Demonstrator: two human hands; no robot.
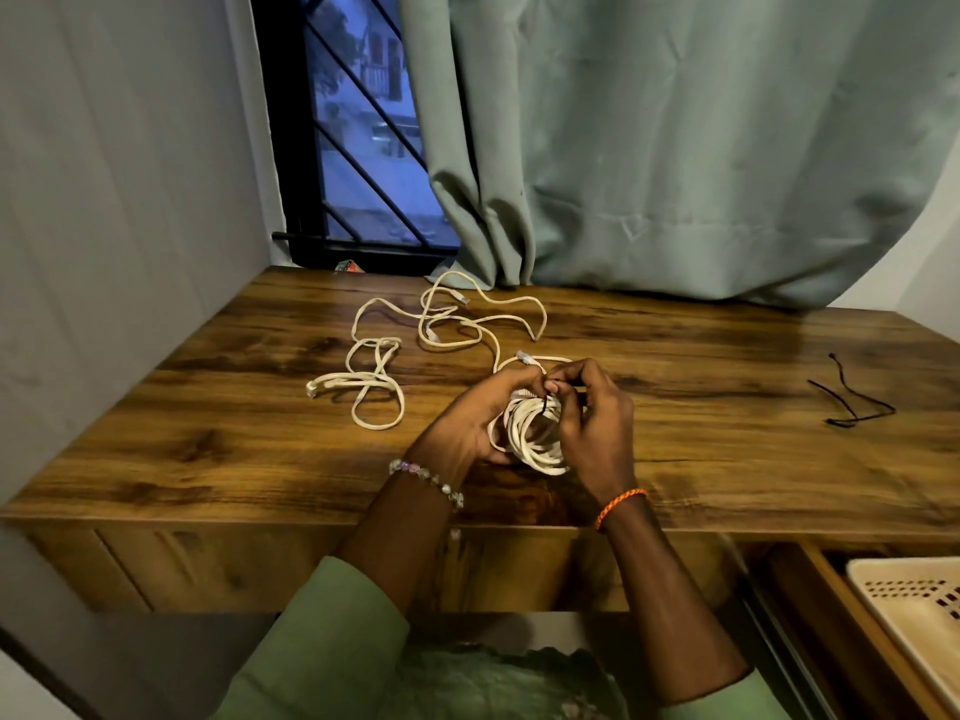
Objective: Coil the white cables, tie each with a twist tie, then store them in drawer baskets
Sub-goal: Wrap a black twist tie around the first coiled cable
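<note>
Head view: a coiled white cable (535,433) is held just above the near middle of the wooden desk (727,459), between the left hand (467,423) and the right hand (592,423); the left grip is curled round the coil's left rim, while the right grip pinches a dark twist tie (544,405) at the top of the coil, where the fingertips of both hands meet. The coil reads as light, soft and springy, its several turns likely to fan open if released, so the sound place to take hold is across the whole bundle at the tie point, all turns pressed together, with the rim supported from the opposite side. The tie appears thin and wire-like, probably holding a bend once twisted; its ends are small and partly hidden by the fingers, so how far it is twisted cannot be told. A loose white cable (441,324) sprawls uncoiled toward the far left of the desk, limp, and apparently best gathered from one plug end. Spare dark ties (852,402) lie well apart at the right edge. A perforated basket (914,610) sits in the open drawer (810,615) at lower right
</note>
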